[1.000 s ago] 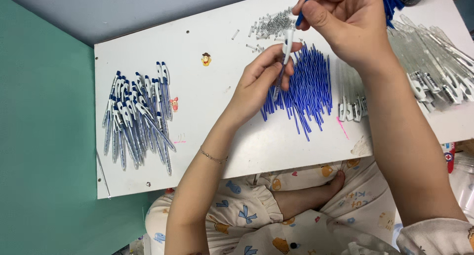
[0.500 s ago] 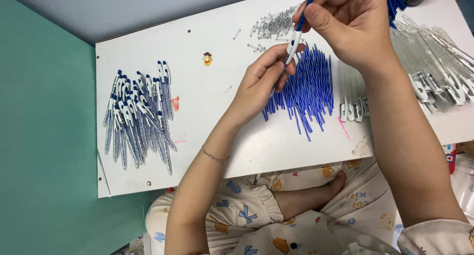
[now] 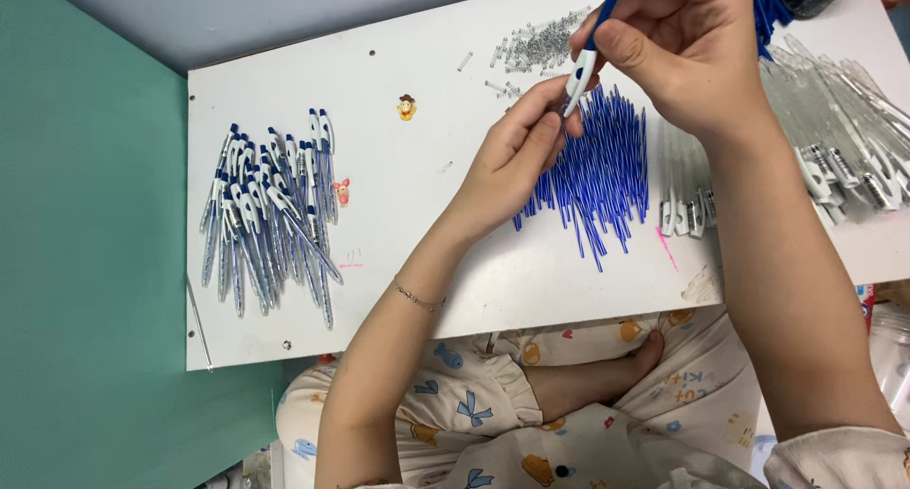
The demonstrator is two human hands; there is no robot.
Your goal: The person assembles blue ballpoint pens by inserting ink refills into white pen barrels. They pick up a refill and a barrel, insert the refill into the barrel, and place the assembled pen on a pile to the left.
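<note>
From the head camera, a slim blue-and-white plastic pen part sits between both hands above the white board, its lower white tip pinched by the left hand and its blue upper end clamped in the curled fingers of the right hand. It stands tilted, blue above, white clip below. The left forearm reaches up from the lap, the right from the lower right. Beneath lies a fan of thin blue ink refills; assembled pens are heaped well apart at left, small metal springs near the top
</note>
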